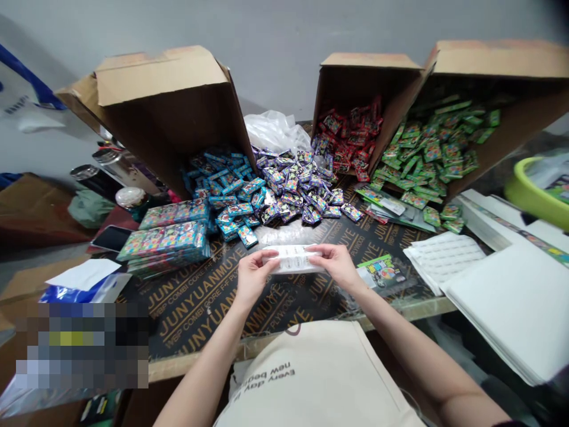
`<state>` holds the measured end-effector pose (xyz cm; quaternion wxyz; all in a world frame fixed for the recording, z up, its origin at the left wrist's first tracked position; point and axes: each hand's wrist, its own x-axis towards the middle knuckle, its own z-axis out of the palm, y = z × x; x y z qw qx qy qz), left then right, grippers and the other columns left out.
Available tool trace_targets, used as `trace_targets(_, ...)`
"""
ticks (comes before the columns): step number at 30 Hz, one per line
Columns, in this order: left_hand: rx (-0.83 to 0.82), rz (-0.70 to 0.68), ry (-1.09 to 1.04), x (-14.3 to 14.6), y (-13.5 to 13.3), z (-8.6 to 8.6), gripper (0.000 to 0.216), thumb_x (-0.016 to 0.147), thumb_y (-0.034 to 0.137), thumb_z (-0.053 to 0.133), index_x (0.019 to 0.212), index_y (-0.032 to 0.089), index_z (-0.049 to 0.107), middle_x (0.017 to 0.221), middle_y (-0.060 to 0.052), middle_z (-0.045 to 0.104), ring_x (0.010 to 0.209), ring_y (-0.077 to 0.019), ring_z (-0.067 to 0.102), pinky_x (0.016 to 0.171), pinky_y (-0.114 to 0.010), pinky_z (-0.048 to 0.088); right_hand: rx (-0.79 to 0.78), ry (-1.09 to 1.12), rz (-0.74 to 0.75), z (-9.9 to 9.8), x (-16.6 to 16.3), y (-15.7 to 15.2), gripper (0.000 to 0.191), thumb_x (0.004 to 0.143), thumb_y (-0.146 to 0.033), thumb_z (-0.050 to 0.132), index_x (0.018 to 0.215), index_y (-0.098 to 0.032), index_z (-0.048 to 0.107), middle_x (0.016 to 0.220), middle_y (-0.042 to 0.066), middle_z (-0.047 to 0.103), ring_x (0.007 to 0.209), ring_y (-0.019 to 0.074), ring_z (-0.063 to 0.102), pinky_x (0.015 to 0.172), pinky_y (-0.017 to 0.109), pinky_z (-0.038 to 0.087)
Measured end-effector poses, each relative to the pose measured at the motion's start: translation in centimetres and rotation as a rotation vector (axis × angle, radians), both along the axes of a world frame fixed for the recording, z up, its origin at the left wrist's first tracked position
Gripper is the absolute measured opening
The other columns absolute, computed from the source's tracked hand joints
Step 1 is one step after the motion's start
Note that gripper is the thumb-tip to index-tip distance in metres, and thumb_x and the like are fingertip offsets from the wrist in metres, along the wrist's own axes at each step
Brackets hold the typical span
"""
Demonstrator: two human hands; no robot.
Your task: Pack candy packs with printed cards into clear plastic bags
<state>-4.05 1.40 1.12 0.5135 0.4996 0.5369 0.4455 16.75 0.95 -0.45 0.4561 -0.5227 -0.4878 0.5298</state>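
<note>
A white strip with faint grey print (291,261) is stretched level between my two hands above the dark plywood tabletop. Its left end is pinched by my left hand (253,276), thumb on top. At the opposite end, my right hand (336,267) grips it the same way. Just beyond the strip lie loose purple packets (291,184) in a heap, with blue packets (240,210) spilling beside them on the left. A flat green-and-black printed bag (383,273) rests to the right of my right hand.
Stacked multicoloured packet strips (166,237) stand at the left near a phone (114,238). Behind are an open carton (164,80) on the left, a carton with red packets (351,133) and one with green packets (438,145). White sheets (511,296) lie at the right.
</note>
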Motion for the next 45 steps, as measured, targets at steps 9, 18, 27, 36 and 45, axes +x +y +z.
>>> trace_targets(9,0.228,-0.005,0.375,-0.7,0.5,0.3,0.018,0.067,0.034,0.063,0.063,0.016,0.063,0.081,-0.003,0.061,0.082,-0.0169,0.055,0.075,-0.026,0.04,0.177,-0.286,0.035,1.7,0.6,-0.4,0.015,0.071,-0.03,0.062,0.077,-0.017,0.064,0.086,0.004,0.063,0.08,0.016,0.056,0.067,0.026,0.041)
trace_targets(18,-0.009,-0.167,0.135,0.4,0.0,-0.2,0.025,0.059,0.032,0.07,0.07,0.013,0.059,0.058,0.002,0.057,0.051,-0.0089,0.048,0.05,-0.019,0.034,-0.002,-0.139,0.056,1.8,1.2,-1.2,0.02,0.066,-0.029,0.065,0.076,-0.012,0.065,0.063,0.001,0.062,0.054,0.0111,0.052,0.051,0.022,0.038)
trace_targets(27,-0.158,-0.249,-0.044,3.4,-0.3,-0.8,0.028,0.06,0.036,0.068,0.066,0.01,0.064,0.049,0.002,0.056,0.044,-0.0069,0.043,0.045,-0.019,0.03,0.015,-0.219,-0.03,1.5,4.3,-2.8,0.024,0.07,-0.035,0.06,0.069,-0.012,0.063,0.056,-0.001,0.057,0.049,0.0092,0.046,0.047,0.02,0.03)
trace_targets(36,-0.181,-0.267,0.024,5.1,-1.0,-3.1,0.029,0.059,0.037,0.067,0.068,0.009,0.064,0.05,0.0,0.057,0.043,-0.0076,0.044,0.043,-0.019,0.029,-0.066,-0.32,0.238,-0.1,6.6,-1.7,0.031,0.063,-0.039,0.067,0.077,-0.011,0.067,0.068,0.002,0.063,0.06,0.0117,0.053,0.054,0.02,0.037)
trace_targets(45,-0.089,-0.338,0.156,5.0,-0.6,-4.7,0.024,0.064,0.036,0.062,0.066,0.012,0.064,0.054,0.0,0.059,0.049,-0.0099,0.048,0.047,-0.02,0.034,0.114,-0.629,0.442,-0.9,5.2,-0.2,0.023,0.074,-0.036,0.058,0.071,-0.013,0.064,0.064,0.002,0.061,0.065,0.0142,0.053,0.064,0.027,0.04)
